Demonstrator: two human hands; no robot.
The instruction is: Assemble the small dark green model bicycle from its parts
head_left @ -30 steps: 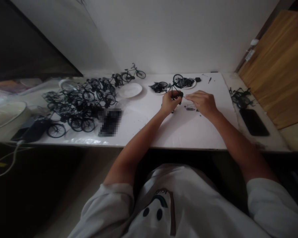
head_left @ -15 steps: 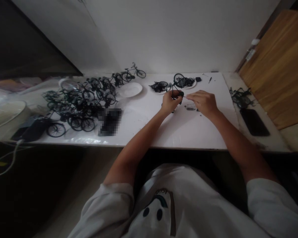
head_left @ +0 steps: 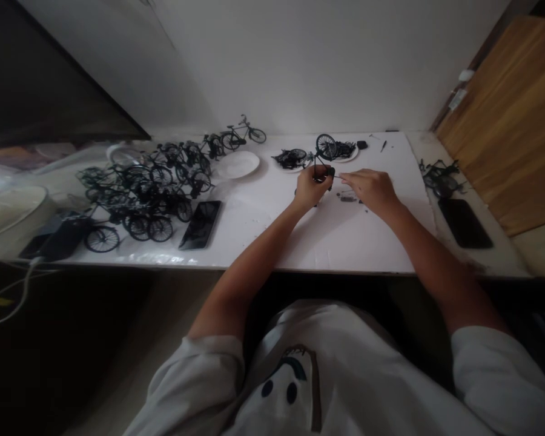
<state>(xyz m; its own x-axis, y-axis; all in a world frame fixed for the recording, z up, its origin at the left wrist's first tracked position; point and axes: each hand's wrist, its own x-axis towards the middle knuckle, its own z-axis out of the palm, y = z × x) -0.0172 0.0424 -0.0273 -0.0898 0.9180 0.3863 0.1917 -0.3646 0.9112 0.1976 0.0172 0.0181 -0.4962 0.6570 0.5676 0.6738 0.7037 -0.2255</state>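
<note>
Small loose parts (head_left: 347, 198) lie on the white board (head_left: 367, 242) just nearer than the grip, where the left hand (head_left: 309, 188) clasps a miniature bicycle (head_left: 326, 147) and the right hand (head_left: 372, 189) pinches a thin rod (head_left: 338, 177) pointing at it, two plates (head_left: 347, 160) of dark parts (head_left: 289, 158) lying beyond.

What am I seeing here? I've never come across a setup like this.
There is no machine: a person works bare-handed. The picture comes from a camera worn on the head, looking forward and down. The left hand holds a small black bicycle; the right hand pinches a thin rod pointed at it, too small to identify. On the white surface lie a heap of bicycles at left, a white plate, a dark phone, and piles of dark parts farther back.
</note>
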